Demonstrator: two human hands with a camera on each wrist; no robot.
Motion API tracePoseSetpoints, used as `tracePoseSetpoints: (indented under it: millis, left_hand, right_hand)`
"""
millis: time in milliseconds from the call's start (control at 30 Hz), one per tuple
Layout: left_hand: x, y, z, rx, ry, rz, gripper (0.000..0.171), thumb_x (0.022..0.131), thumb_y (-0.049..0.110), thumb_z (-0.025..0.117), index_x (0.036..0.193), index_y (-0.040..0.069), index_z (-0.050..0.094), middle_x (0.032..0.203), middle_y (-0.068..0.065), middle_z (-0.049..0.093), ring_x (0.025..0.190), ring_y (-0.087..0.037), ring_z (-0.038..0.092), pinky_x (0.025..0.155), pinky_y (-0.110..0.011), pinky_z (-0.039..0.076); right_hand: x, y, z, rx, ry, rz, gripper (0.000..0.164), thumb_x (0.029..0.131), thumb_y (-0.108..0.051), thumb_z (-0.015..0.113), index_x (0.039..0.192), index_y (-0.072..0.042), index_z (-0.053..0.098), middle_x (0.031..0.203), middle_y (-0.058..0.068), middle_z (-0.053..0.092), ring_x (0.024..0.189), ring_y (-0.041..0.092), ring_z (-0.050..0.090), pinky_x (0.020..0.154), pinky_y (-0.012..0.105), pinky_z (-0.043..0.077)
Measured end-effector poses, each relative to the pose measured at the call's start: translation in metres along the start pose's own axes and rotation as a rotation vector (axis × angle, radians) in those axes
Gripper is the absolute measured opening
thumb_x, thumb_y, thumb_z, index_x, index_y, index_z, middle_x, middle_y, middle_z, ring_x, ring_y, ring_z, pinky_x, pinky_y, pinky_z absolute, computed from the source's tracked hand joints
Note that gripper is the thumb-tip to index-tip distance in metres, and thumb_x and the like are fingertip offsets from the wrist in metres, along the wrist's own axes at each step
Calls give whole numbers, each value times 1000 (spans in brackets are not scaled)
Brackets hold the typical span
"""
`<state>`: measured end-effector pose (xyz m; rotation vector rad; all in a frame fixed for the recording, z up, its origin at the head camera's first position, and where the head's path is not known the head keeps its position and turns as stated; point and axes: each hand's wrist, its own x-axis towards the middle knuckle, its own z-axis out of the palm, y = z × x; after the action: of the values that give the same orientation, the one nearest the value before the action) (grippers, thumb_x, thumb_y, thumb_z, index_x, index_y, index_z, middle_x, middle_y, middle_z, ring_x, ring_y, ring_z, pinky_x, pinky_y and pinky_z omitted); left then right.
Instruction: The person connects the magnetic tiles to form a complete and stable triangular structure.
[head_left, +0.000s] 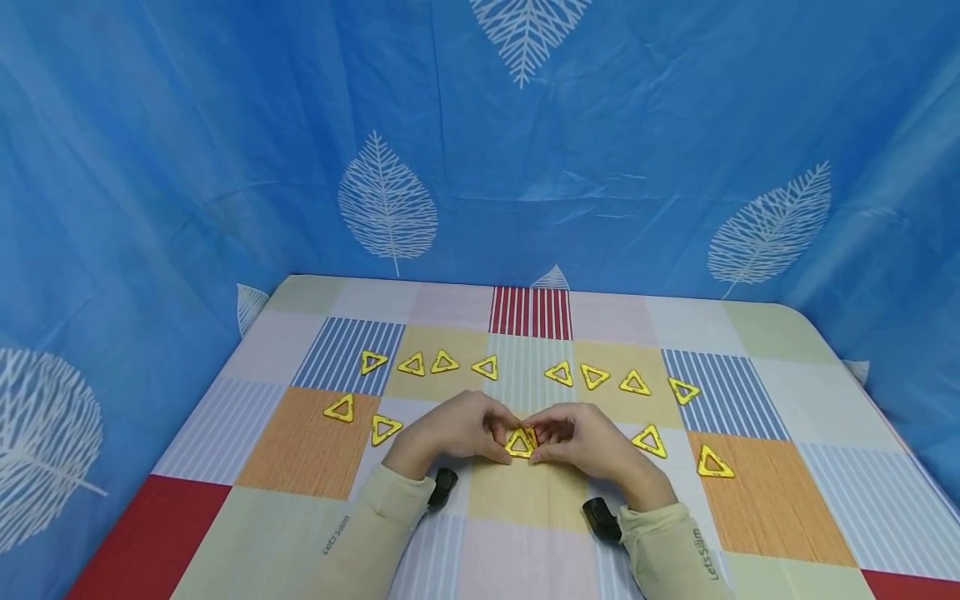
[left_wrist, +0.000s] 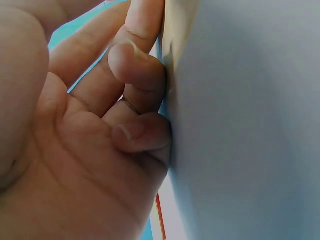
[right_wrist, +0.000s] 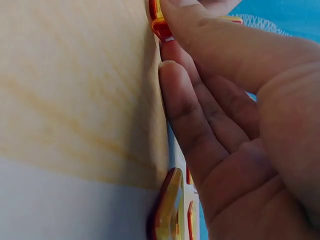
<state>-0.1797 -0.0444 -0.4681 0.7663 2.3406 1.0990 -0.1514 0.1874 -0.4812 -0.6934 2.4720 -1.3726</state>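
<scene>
In the head view, both hands meet at the middle of the table. My left hand [head_left: 468,425] pinches a yellow see-through triangle tile [head_left: 512,451] between thumb and index finger. From the other side, my right hand [head_left: 581,433] pinches a second yellow triangle tile [head_left: 534,435], which touches or overlaps the first. In the right wrist view, part of a tile [right_wrist: 162,28] shows orange-red at the thumb and fingertips. The left wrist view shows the curled fingers [left_wrist: 137,65] close to the tabletop, with the tile hidden there.
More yellow triangle tiles lie scattered in an arc, several to the left, such as one tile [head_left: 386,429], and several to the right, such as another tile [head_left: 649,442]. A patchwork-patterned cloth [head_left: 525,550] covers the table. Blue leaf-print curtains [head_left: 600,167] hang behind and at both sides.
</scene>
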Motion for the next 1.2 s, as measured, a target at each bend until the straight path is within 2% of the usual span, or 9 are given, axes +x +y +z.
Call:
tracePoseSetpoints:
  millis: [167, 400, 567, 667, 800, 900, 1033, 1100, 1200]
  left_hand:
    - [0, 0, 0, 2, 0, -3, 37, 77, 6, 88, 113, 5, 76, 70, 3, 63, 60, -9, 53, 58, -24, 42]
    - [-4, -3, -5, 57, -8, 6, 44, 79, 11, 87, 122, 9, 74, 70, 3, 62, 59, -9, 51, 56, -24, 41]
    - [-16, -4, -21, 86, -16, 34, 56, 78, 11, 89, 130, 7, 68, 87, 3, 65, 75, -12, 59, 68, -28, 49]
    - [-28, -9, -38, 114, 21, 26, 54, 77, 6, 87, 128, 8, 69, 95, 1, 66, 87, -16, 61, 74, -32, 51]
    - [-48, -19, -55, 133, 86, -78, 47, 75, 3, 88, 118, 13, 74, 98, 4, 66, 92, -19, 59, 75, -34, 51]
    - [-60, -27, -59, 79, 110, -183, 44, 71, 2, 91, 110, 16, 76, 101, 8, 67, 95, -16, 58, 81, -35, 51]
    - [-71, -35, -56, -30, 156, -286, 45, 66, -1, 92, 103, 18, 76, 106, 7, 67, 100, -16, 58, 91, -38, 50]
    - [-74, -38, -56, -54, 176, -304, 46, 64, -1, 93, 101, 19, 75, 106, 7, 65, 100, -17, 58, 92, -39, 49]
    - [-77, -41, -57, -67, 172, -282, 44, 63, 1, 94, 99, 17, 75, 107, 4, 63, 101, -19, 56, 91, -40, 49]
  right_hand:
    - [1, -2, 1, -22, 15, 24, 37, 78, -16, 88, 112, -5, 76, 88, -3, 70, 80, 14, 66, 72, 28, 55]
    - [4, 1, 3, -37, 33, 53, 38, 77, -19, 89, 110, -7, 77, 85, -5, 70, 77, 14, 66, 70, 28, 55]
    - [3, 1, 3, -22, 40, 50, 38, 76, -16, 90, 110, -5, 77, 84, -3, 70, 76, 14, 67, 70, 28, 55]
    - [1, 0, 2, -12, 48, 63, 39, 75, -15, 90, 110, -4, 77, 84, -3, 70, 76, 14, 67, 70, 28, 55]
    - [1, 0, 3, 2, 51, 85, 40, 74, -15, 91, 110, -4, 77, 84, -3, 70, 78, 16, 67, 71, 27, 55]
    - [1, -1, 3, 8, 51, 93, 42, 73, -15, 91, 110, -3, 77, 85, -2, 70, 79, 17, 67, 71, 27, 55]
    - [1, 0, 2, 8, 53, 106, 42, 74, -16, 91, 111, -4, 77, 85, -2, 70, 79, 17, 67, 72, 27, 55]
    - [1, 1, 2, 12, 52, 107, 42, 74, -16, 91, 111, -4, 77, 86, -2, 70, 79, 17, 67, 72, 27, 55]
    - [0, 1, 2, 19, 52, 108, 42, 74, -15, 91, 111, -4, 77, 86, -2, 70, 79, 17, 68, 71, 27, 55]
